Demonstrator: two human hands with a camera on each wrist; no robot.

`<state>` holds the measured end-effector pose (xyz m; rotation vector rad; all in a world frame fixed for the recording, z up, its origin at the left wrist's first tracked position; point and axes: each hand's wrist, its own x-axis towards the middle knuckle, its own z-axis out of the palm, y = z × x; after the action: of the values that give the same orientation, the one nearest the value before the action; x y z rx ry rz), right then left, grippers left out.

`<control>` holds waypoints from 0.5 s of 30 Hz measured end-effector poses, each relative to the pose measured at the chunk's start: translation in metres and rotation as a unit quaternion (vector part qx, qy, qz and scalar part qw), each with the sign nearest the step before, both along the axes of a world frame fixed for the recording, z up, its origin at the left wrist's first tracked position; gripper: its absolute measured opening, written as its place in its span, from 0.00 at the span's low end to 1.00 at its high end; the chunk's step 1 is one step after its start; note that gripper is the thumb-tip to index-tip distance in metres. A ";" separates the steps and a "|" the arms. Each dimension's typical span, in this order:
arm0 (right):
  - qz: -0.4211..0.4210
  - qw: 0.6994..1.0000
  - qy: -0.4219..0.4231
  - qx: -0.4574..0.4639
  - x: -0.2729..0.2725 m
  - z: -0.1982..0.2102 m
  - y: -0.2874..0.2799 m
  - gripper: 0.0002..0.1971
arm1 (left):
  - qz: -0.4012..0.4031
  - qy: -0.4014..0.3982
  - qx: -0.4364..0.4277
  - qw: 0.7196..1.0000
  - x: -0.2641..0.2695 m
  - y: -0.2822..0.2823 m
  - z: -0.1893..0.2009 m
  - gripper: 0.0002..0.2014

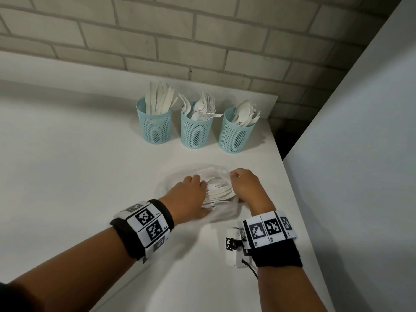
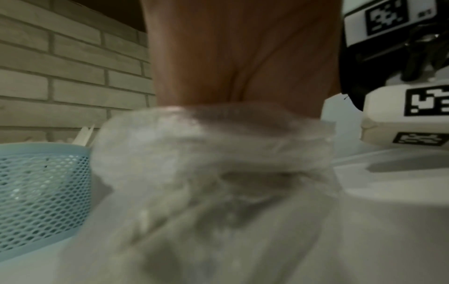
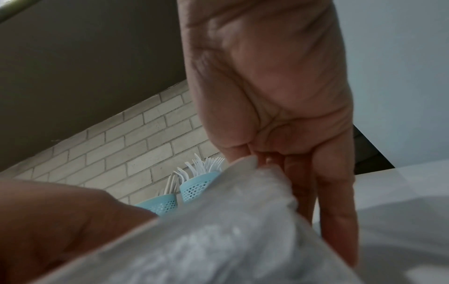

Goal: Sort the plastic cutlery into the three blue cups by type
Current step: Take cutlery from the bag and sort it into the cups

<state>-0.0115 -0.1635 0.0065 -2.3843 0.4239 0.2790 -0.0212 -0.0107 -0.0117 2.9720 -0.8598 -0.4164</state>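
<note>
Clear plastic bag [image 1: 221, 211] lying on white table [image 1: 78, 165], loose white cutlery [image 1: 219, 191] still inside it. Right hand [image 1: 245, 184] pinching bag's edge, fingers curled round film. Left hand [image 1: 186, 197] reaching into bag mouth, fingers buried among cutlery, can't tell if gripping any. Three blue mesh cups well behind, in row near brick wall: knives cup [image 1: 154, 126] leftmost, forks cup [image 1: 197, 130] middle, spoons cup [image 1: 235, 135] rightmost. Left wrist view blurry, mostly bag.
</note>
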 end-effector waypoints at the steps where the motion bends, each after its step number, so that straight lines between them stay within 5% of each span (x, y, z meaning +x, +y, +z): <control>1: 0.006 1.000 -0.003 -0.001 -0.001 0.001 0.001 0.19 | -0.002 -0.007 -0.006 1.000 0.000 0.000 0.000 0.29; 9: -0.019 0.999 -0.023 0.040 -0.002 -0.001 -0.001 0.16 | -0.037 -0.020 -0.021 0.999 0.005 0.014 0.004 0.22; 15: -0.105 0.961 0.101 0.236 0.002 0.009 -0.010 0.14 | -0.036 0.029 -0.090 0.995 0.009 0.027 0.009 0.18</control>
<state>-0.0097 -0.1733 0.0153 -1.8349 0.6246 0.4713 -0.0119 0.0160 -0.0029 2.7596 -0.9464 -0.4014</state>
